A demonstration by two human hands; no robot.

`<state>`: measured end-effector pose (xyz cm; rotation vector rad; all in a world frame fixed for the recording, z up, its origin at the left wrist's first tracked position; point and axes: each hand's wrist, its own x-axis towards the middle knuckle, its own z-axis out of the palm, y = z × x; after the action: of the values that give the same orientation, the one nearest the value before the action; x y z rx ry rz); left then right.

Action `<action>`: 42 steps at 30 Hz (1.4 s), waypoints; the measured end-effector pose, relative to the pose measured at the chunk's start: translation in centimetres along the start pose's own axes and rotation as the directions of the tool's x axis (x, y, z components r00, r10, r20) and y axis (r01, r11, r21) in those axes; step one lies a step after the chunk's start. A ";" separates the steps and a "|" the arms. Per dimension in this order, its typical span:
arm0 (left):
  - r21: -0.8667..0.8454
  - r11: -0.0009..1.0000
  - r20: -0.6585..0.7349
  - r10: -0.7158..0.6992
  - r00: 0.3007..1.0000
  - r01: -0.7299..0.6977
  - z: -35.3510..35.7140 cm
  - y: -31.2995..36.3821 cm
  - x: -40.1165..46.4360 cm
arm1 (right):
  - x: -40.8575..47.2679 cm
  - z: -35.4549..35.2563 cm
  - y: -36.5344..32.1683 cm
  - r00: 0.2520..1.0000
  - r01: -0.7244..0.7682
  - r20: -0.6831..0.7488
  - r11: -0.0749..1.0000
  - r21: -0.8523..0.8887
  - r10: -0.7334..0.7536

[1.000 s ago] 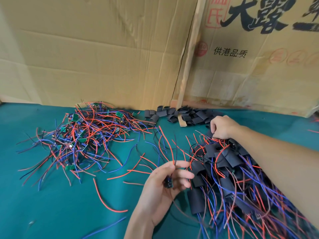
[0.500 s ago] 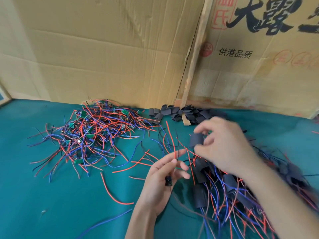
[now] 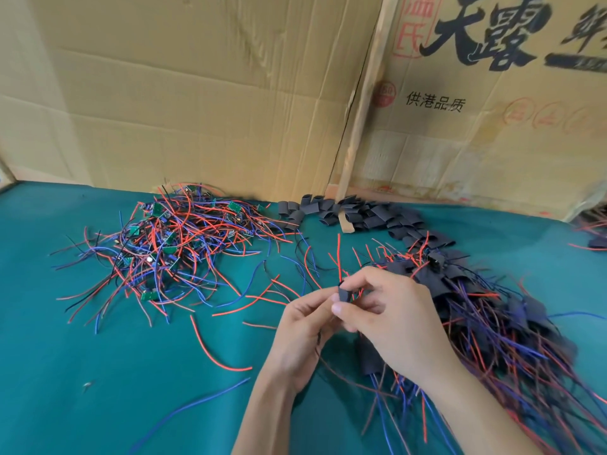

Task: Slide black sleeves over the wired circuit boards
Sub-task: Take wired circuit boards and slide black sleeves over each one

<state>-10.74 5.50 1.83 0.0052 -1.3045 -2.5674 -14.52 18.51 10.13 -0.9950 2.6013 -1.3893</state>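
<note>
Black sleeve [image 3: 343, 294] pinched between right hand [image 3: 394, 318] thumb and fingers [image 3: 369, 281]; left hand [image 3: 303, 326] fingers curled just beside, contents hidden; bare boards pile [image 3: 170, 244] far left.

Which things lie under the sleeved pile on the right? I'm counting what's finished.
Under the sleeved pile, red and blue wires fan toward the camera over the green cloth. The boards inside the sleeves are covered, so no count.

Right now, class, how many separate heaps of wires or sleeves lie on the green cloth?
3: bare wired boards at left, loose black sleeves by the cardboard, sleeved boards at right. More may sit past the right edge.
</note>
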 end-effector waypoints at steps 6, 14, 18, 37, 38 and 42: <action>0.013 1.000 0.024 -0.025 0.999 0.025 -0.2 0.1 -0.1 | -0.3 -1.9 0.1 0.994 -0.010 -0.108 0.991 0.132 0.024; 0.121 0.992 -0.011 -0.032 0.999 0.033 0.3 -0.3 -0.1 | 0.8 -4.9 -0.6 0.871 0.219 -0.482 0.951 0.217 -0.090; 0.145 0.989 0.003 -0.014 1.000 0.013 0.6 -0.3 -0.3 | 1.4 -3.4 -0.8 0.889 0.230 -0.441 0.953 0.197 -0.124; 0.254 0.967 -0.035 0.015 0.999 -0.006 0.6 -0.8 -0.2 | 1.0 -3.2 0.5 0.896 0.224 -0.423 0.959 0.176 -0.132; 0.262 0.965 -0.032 0.017 0.999 -0.008 0.6 -0.8 -0.2 | 1.2 -3.1 0.5 0.901 0.217 -0.414 0.961 0.170 -0.131; 0.260 0.966 -0.037 0.025 0.999 -0.015 0.7 -0.9 -0.3 | 1.7 -3.1 0.3 0.917 0.208 -0.378 0.961 0.179 -0.128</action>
<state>-10.77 6.63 1.52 0.0914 -1.6063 -2.3484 -17.05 19.96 12.17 -1.0379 2.5644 -2.0288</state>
